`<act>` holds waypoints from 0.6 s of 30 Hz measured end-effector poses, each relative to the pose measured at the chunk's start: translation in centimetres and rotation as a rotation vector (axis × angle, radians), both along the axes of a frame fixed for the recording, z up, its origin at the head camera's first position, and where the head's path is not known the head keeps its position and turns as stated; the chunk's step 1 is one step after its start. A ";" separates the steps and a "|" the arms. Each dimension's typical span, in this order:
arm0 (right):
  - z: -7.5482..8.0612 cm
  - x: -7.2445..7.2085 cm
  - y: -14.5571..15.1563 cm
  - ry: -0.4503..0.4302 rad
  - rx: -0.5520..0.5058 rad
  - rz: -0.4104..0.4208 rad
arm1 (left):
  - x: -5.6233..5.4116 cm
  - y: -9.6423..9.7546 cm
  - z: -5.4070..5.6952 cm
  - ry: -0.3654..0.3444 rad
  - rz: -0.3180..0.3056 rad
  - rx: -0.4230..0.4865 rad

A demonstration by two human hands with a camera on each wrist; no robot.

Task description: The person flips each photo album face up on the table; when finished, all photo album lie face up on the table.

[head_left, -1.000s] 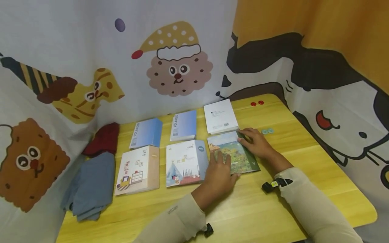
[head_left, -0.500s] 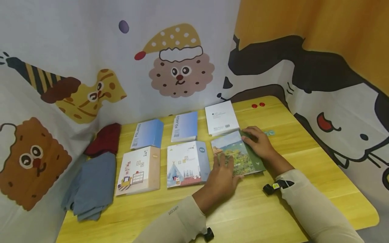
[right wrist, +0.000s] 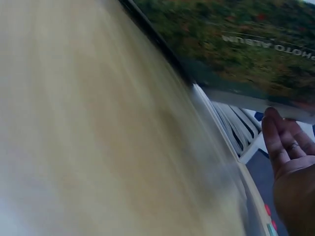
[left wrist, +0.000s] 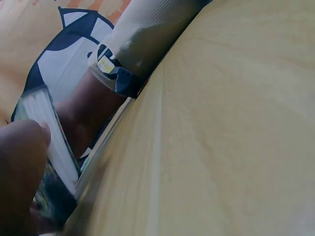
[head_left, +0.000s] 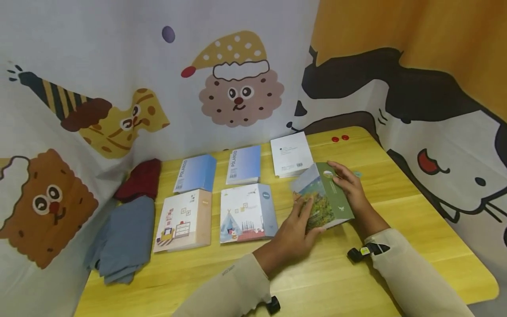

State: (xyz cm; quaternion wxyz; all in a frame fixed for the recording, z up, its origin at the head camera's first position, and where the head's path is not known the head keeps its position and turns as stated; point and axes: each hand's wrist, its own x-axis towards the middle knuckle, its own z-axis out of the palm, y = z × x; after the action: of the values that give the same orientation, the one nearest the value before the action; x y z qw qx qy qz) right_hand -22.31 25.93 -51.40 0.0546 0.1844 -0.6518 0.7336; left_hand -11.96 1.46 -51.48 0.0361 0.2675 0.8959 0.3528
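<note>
- Head view: photo album [head_left: 321,201] gripped by both hands, tilted, landscape cover facing left, green side facing right. It's at the right end of the front row; can't tell if its lower edge touches the counter [head_left: 400,202].
- Left hand [head_left: 294,232]: partly closed, pinching the near edge, thumb low, fingers on the cover.
- Right hand [head_left: 351,190]: fingers curled round the far end of the green side.
- Left wrist view: thumb by the pale page edges, right sleeve [left wrist: 147,34] behind.
- Right wrist view: "PHOTO ALBUM" lettering upside down, counter partly blurred.
- Back row, left to right: two blue POLAROID books [head_left: 243,164], white book [head_left: 292,152] just beyond the album.
- Front row, left of album: furniture-print book [head_left: 180,215], tent-print book [head_left: 245,211].
- Far left: dark red cloth [head_left: 140,179], grey-blue cloth [head_left: 128,237].
- Red discs [head_left: 335,139] at far right; teal disc [head_left: 358,174] near right hand.
- Cartoon-print curtain [head_left: 170,75] behind.
</note>
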 end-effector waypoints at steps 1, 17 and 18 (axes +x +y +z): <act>0.0 0.2 0.0 0.011 -0.017 0.011 | 0.0 0.1 0.0 0.002 -0.016 0.021; -0.6 0.8 -0.3 0.138 0.085 0.252 | -0.6 0.4 -0.5 0.173 -0.131 0.369; -0.6 0.8 -0.3 0.130 0.117 0.251 | -0.5 0.5 -0.5 0.179 -0.132 0.389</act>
State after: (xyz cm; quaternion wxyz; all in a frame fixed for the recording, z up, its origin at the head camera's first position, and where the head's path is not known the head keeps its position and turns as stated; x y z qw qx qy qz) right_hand -21.50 25.65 -52.00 -0.0063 0.3142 -0.6602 0.6822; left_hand -12.47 1.93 -51.93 -0.0727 0.3576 0.7911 0.4909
